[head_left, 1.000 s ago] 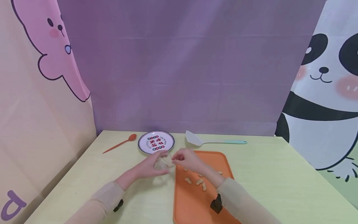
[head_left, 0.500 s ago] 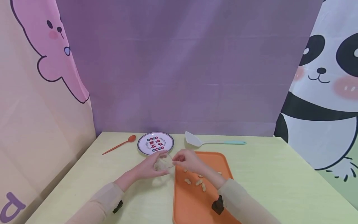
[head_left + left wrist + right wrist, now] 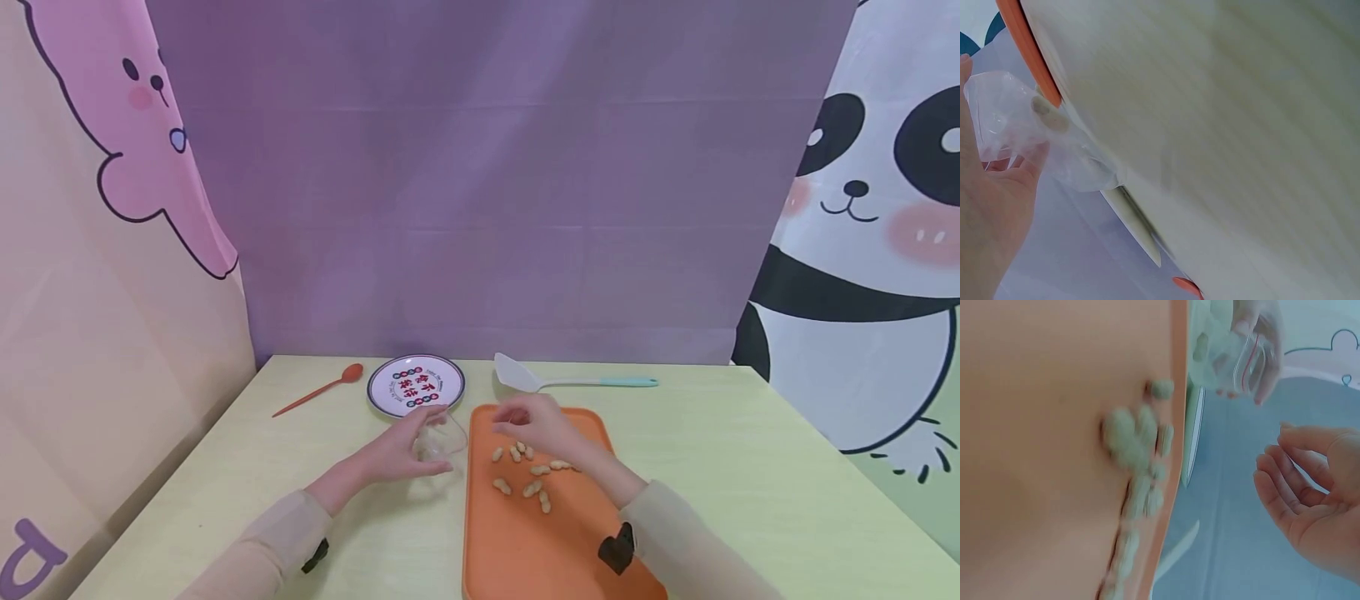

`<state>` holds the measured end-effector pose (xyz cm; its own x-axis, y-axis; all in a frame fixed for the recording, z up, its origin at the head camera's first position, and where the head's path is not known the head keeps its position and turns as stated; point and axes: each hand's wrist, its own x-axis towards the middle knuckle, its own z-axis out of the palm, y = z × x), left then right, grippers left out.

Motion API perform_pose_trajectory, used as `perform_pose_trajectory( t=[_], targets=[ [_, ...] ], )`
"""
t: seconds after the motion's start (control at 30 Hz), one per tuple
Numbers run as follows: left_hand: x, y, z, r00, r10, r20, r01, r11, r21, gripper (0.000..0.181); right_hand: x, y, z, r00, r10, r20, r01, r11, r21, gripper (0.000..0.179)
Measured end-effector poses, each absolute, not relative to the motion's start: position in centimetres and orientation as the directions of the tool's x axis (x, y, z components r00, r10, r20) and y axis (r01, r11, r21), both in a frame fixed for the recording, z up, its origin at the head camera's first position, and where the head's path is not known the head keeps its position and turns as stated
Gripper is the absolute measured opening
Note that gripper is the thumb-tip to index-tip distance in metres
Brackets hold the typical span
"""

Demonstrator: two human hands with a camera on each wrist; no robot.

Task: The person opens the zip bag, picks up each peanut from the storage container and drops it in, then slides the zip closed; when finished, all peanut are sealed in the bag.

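My left hand (image 3: 393, 450) holds a clear plastic zip bag (image 3: 444, 437) just left of the orange tray (image 3: 517, 554), its mouth facing right. A dark-and-tan shape, looking like a peanut (image 3: 1050, 115), shows inside the bag in the left wrist view. A red zip line runs along the bag's mouth in the right wrist view. My right hand (image 3: 542, 425) hovers over the far part of the tray, fingers loosely bent, with nothing between thumb and fingertips (image 3: 1285, 428). Several unshelled peanuts (image 3: 540, 470) lie on the tray below it.
Behind the bag lies a white plate (image 3: 416, 385) with red lettering and a dark rim. An orange spoon (image 3: 318, 390) is at the back left. A white spatula (image 3: 521, 375) with a pale green handle end lies behind the tray.
My right hand has left the bag's edge and moved right, over the tray, uncovering more peanuts. The left hand and bag stay nearly in place.
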<state>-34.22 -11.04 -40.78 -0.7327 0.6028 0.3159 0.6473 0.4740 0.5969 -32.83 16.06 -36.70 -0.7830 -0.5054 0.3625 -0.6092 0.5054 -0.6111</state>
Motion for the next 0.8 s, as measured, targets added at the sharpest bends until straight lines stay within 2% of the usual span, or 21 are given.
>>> perform_pose_trajectory(
  t=[0.23,0.43,0.63,0.8],
  targets=[
    [-34.2,-11.0,-40.7,-0.742,0.591,0.316,0.639,0.481,0.600,0.084,-31.0,18.9,-35.3,-0.827,-0.431,0.360,-0.561,0.649,-0.514,0.012],
    [-34.1,-10.9,-40.7,-0.744,0.592,0.309,0.637,0.490,0.595,0.082,-30.7,22.1,-36.3,-0.854,-0.390,0.345,-0.520,0.680,-0.517,0.013],
    [-34.1,-10.9,-40.7,-0.746,0.593,0.303,0.632,0.485,0.605,0.082,-30.7,24.2,-37.6,-0.884,-0.374,0.280,-0.467,0.709,-0.529,0.020],
    [-33.9,-10.9,-40.5,-0.754,0.588,0.292,0.621,0.497,0.606,0.082,-30.4,25.1,-38.1,-0.880,-0.400,0.257,-0.475,0.711,-0.518,0.016]
  ],
)
